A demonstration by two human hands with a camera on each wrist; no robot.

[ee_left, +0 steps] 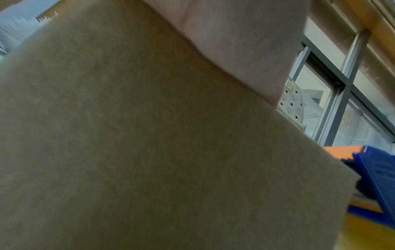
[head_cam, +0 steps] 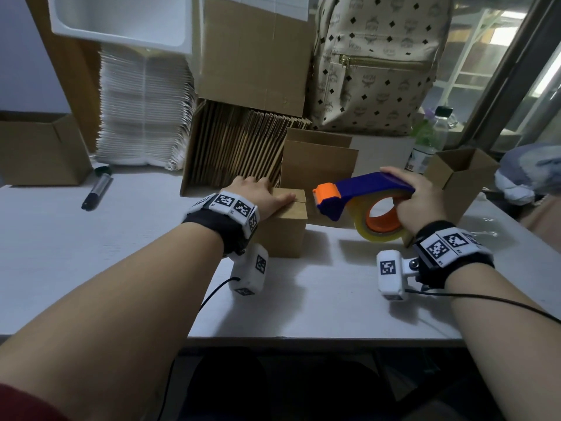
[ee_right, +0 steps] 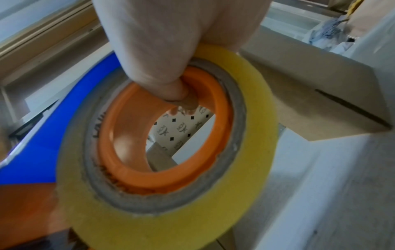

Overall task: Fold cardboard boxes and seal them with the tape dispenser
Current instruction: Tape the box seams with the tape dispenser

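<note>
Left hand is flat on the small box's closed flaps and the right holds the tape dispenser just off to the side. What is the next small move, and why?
Probably bring the tape dispenser left so its orange end meets the box's near-right edge at the seam. The left hand presses the flaps of the small box shut, the seam looks untaped, and the right hand grips the dispenser beside the box, apart from it.

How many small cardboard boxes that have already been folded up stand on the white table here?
3: one under the left hand, flaps closed; one open-topped just behind it; one open-topped at the right behind the tape dispenser. More may be hidden behind the hands.
</note>
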